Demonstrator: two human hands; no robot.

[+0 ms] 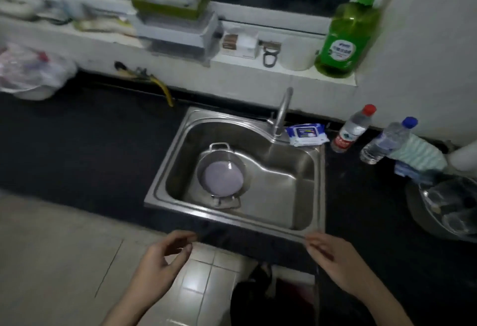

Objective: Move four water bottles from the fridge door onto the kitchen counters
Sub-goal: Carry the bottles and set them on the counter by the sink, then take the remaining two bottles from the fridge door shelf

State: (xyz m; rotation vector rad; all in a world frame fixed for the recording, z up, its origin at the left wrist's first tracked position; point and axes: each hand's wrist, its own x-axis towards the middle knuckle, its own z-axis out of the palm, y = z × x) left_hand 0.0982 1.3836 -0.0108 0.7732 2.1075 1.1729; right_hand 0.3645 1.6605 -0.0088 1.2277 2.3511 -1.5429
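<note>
Red-capped water bottle (352,129) and blue-capped water bottle (387,142) standing cap-up, side by side on the dark bench (90,145), right of the steel sink (165,186), left hand (162,261) and right hand (327,256) both empty, fingers loosely curled, near the bench's front edge, pale tiled floor (196,281) below

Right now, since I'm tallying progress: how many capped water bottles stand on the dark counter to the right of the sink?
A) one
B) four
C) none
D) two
D: a red-capped bottle and a blue-capped bottle stand side by side on the counter right of the sink, while the left hand and right hand hold nothing.
</note>
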